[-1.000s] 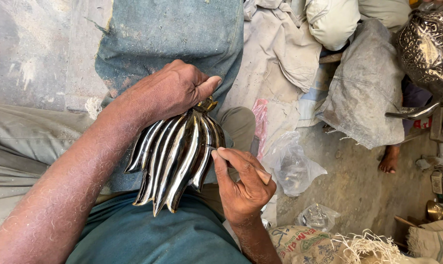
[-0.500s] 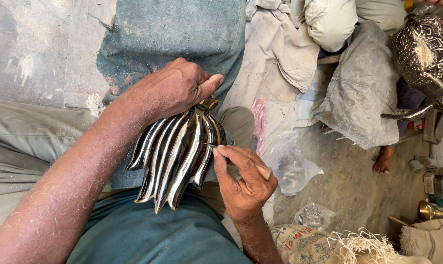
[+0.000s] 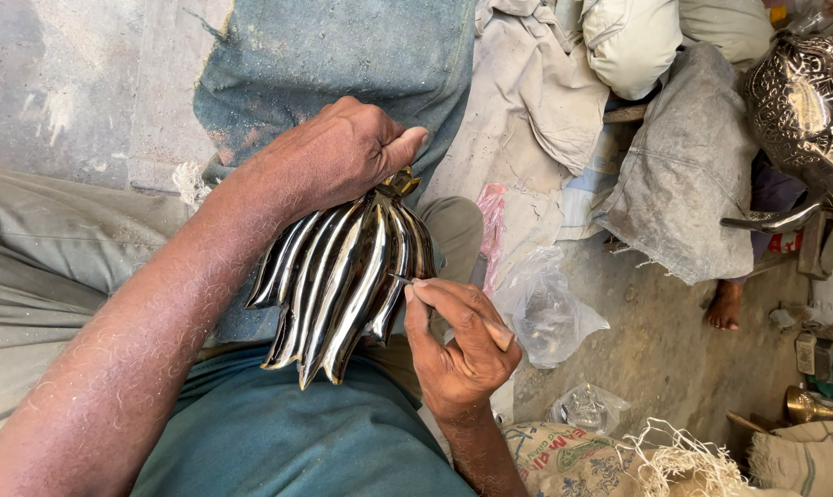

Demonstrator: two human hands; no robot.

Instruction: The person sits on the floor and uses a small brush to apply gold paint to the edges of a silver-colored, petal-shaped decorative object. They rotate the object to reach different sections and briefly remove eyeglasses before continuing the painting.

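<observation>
here the right hand (image 3: 462,354) has its grip pressed together, thumb and forefinger pinching a thin pointed tool (image 3: 402,278) whose tip touches the right side of a shiny ribbed metal piece (image 3: 343,276). the rest of the tool's shaft runs under the fingers and shows again past the knuckles. the left hand (image 3: 343,152) has its grip curled shut over the top of the same metal piece, thumb laid along the edge just above a small brass-coloured knob (image 3: 400,182) at its upper end. the piece hangs tilted in the person's lap, its long curved silver lobes fanning downward over the teal shirt (image 3: 251,442) and the grey trousers (image 3: 57,248), with a worn blue cloth (image 3: 343,55) spread on the floor beyond it. compared with half a second ago, both hands hold much the same places; the right hand sits a little lower and the tool tip rests against the lobe edge rather than higher near the thumb. to the right lie a crumpled clear plastic bag (image 3: 550,313), a pink scrap (image 3: 492,207) and grey sacking (image 3: 688,175) on the dusty floor (image 3: 655,359). further right, another person's bare foot (image 3: 724,304) rests on the floor, below an ornate engraved metal vessel (image 3: 803,101). a printed sack with frayed string (image 3: 600,456) lies near the bottom edge.
</observation>
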